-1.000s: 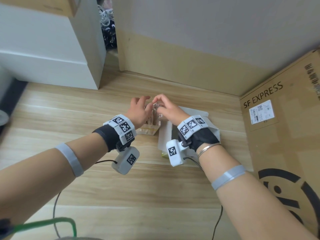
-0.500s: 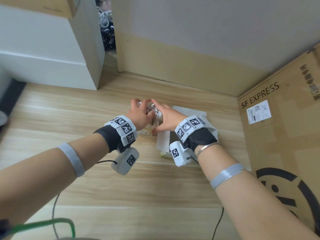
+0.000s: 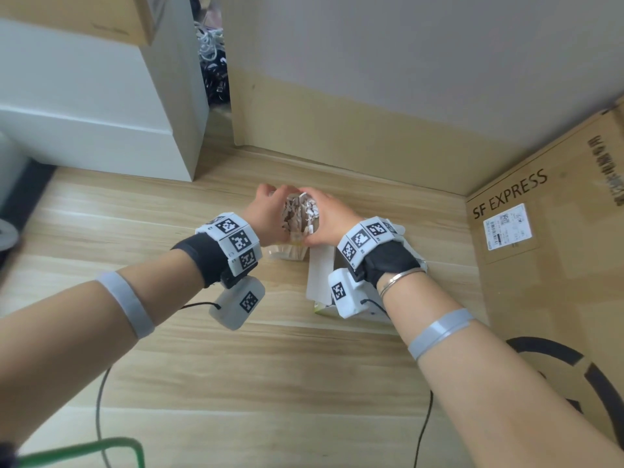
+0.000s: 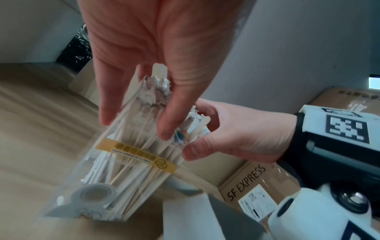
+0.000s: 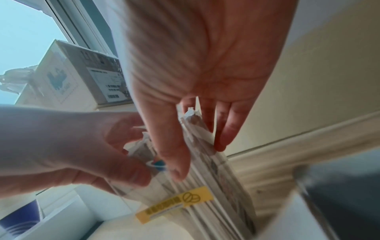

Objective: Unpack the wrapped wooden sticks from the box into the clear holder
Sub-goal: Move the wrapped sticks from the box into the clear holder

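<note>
The wrapped wooden sticks point(image 3: 299, 214) stand as a thick bundle in the clear holder point(image 3: 287, 253) on the wooden floor. In the left wrist view the holder point(image 4: 86, 175) carries a yellow label, and the sticks point(image 4: 144, 146) fill it. My left hand point(image 3: 270, 214) grips the bundle's top from the left, thumb and fingers curled round it. From the right, my right hand point(image 3: 324, 224) grips the same bundle; its thumb and fingers point(image 5: 224, 129) clasp the sticks point(image 5: 205, 170). The white box point(image 3: 319, 271), flap open, lies under my right wrist, its inside hidden.
A big SF EXPRESS cardboard carton point(image 3: 540, 258) stands close on the right. The wall and skirting point(image 3: 337, 130) run just behind the holder. A white cabinet point(image 3: 101, 113) stands at the back left. Cables point(image 3: 101, 417) trail over the near floor.
Both hands have moved closer together and now clasp the stick bundle in the holder. The paper-wrapped tops now show between them.
</note>
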The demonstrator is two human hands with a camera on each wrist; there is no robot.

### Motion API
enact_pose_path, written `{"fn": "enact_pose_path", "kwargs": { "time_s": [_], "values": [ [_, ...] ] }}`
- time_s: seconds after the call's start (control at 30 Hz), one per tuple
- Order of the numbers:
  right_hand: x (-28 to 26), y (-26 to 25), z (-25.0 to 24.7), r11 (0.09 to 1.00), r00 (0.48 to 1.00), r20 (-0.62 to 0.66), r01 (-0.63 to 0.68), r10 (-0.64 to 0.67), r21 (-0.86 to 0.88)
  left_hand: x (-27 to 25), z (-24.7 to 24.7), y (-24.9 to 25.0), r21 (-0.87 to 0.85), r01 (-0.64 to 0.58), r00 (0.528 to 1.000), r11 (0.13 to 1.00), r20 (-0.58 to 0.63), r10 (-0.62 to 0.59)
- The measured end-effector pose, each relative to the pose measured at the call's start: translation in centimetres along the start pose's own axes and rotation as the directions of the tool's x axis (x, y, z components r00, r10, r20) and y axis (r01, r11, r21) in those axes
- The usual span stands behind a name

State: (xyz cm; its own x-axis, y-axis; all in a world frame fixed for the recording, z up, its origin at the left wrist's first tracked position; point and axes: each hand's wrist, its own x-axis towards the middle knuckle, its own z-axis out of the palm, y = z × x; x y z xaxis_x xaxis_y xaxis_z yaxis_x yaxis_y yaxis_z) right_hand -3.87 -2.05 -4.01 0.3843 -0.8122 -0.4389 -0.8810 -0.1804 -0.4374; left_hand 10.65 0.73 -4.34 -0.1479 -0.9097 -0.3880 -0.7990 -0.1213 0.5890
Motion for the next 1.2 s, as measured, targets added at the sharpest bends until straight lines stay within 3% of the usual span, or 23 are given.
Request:
{"fn": "enact_pose_path", "kwargs": {
  "time_s": [0.4,0.63,1.2],
  "values": [
    [6.4,-1.2,-4.8,0.997,0.988,-0.148,-0.03,0.039,0.066,6.8,-5.9,0.0,0.049,-0.045,0.988,0.998,-0.147,0.052],
    [10.4,-0.5,-5.0,0.987,0.986,-0.14,-0.071,0.092,0.148,10.0,-6.2,-1.1,-0.018,-0.063,0.978,0.998,-0.202,0.058],
    [11.7,0.2,-4.1,0.985,0.99,-0.071,-0.108,0.118,0.138,11.4,-4.9,-1.9,-0.084,0.009,0.988,0.996,-0.155,-0.022]
  ]
}}
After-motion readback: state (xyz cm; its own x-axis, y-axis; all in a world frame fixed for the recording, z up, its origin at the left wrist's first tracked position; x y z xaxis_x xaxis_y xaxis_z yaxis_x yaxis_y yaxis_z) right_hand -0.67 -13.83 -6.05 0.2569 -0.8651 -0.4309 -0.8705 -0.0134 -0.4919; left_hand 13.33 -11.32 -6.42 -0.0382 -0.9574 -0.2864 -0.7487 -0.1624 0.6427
